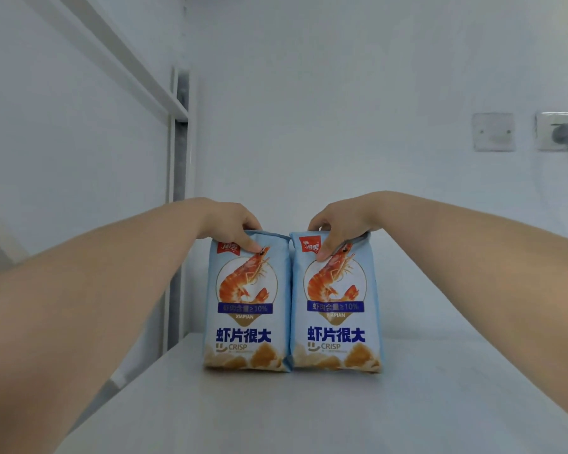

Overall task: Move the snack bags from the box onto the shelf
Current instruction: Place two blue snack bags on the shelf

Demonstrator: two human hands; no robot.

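Upright on smooth shelf [276,414], glossy left bag [246,309] is pinched atop by left hand [232,221]. Touching right bag [336,309] is pinched by right hand [340,221].

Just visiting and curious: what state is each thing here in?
left bag: upright on the shelf
right bag: upright, against the left bag
left hand: grips left bag's top
right hand: grips right bag's top
wall socket: plug inserted
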